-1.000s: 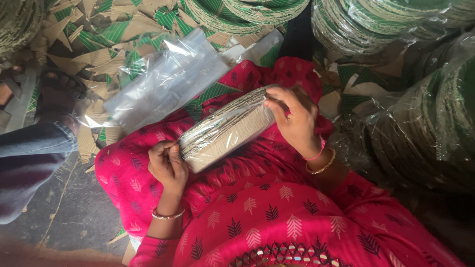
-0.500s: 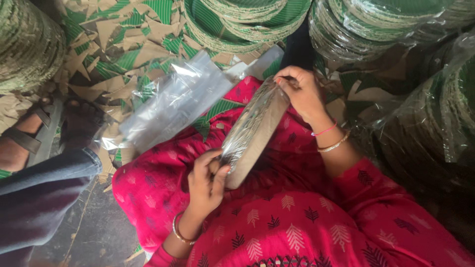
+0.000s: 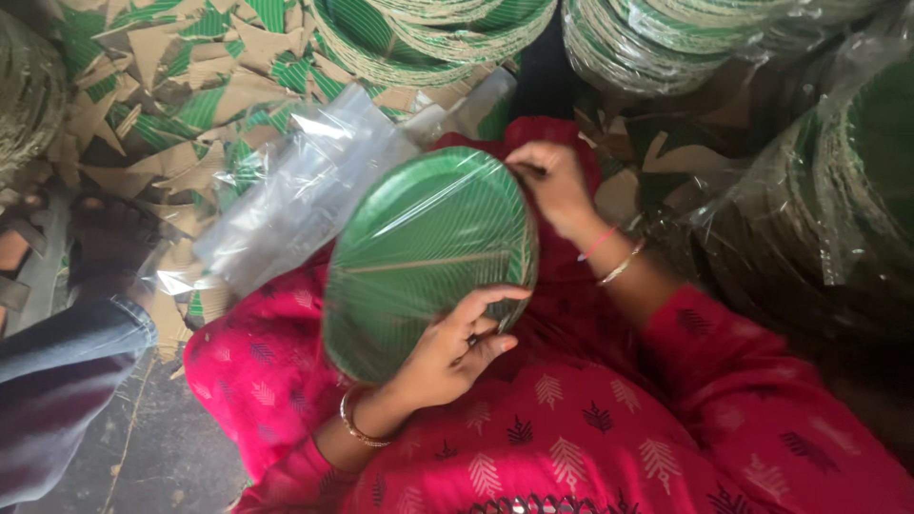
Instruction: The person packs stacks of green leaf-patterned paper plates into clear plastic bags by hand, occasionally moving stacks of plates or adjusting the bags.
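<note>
My left hand point(image 3: 447, 347) grips the lower rim of the plastic-wrapped green plate stack point(image 3: 424, 257), fingers curled over its edge, face tilted up on my lap. My right hand point(image 3: 552, 186) pinches the wrap at the top rim, wrist bent in. The stack's depth is hidden; loose clear bags point(image 3: 295, 200) lie just beside it.

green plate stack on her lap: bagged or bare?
Bagged: glossy clear film creases across the green plate stack. Left hand grips its near edge, right hand its far edge.
</note>
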